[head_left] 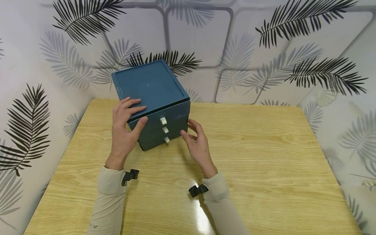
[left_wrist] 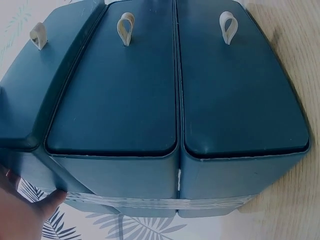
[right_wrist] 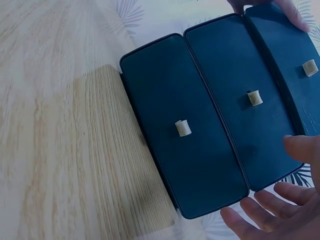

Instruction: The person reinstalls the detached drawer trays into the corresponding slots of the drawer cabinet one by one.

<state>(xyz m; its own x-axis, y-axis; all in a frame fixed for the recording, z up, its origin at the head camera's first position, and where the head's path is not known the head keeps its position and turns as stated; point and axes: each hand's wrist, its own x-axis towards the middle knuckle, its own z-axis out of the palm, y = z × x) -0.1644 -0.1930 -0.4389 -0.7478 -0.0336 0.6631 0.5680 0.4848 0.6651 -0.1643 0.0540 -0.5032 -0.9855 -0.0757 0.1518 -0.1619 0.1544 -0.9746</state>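
Note:
A dark blue three-drawer box (head_left: pixel 151 86) stands at an angle on the table, with a small pale pull loop (head_left: pixel 163 121) on each drawer front. My left hand (head_left: pixel 124 125) rests at its upper left front corner, fingers laid over the top and thumb near the front edge. In the left wrist view the left thumb (left_wrist: pixel 52 202) meets the side of the box. At the lower right side is my right hand (head_left: pixel 199 145), its fingers spread along that edge and thumb before the front. All drawer fronts (right_wrist: pixel 159 100) sit closed in the right wrist view.
The wood-grain table (head_left: pixel 249 156) extends to the right and toward me. Behind it rises a wall covering (head_left: pixel 199 39) with a leaf print, close to the back of the box. A band of clear tape (left_wrist: pixel 165 203) runs along the box's side.

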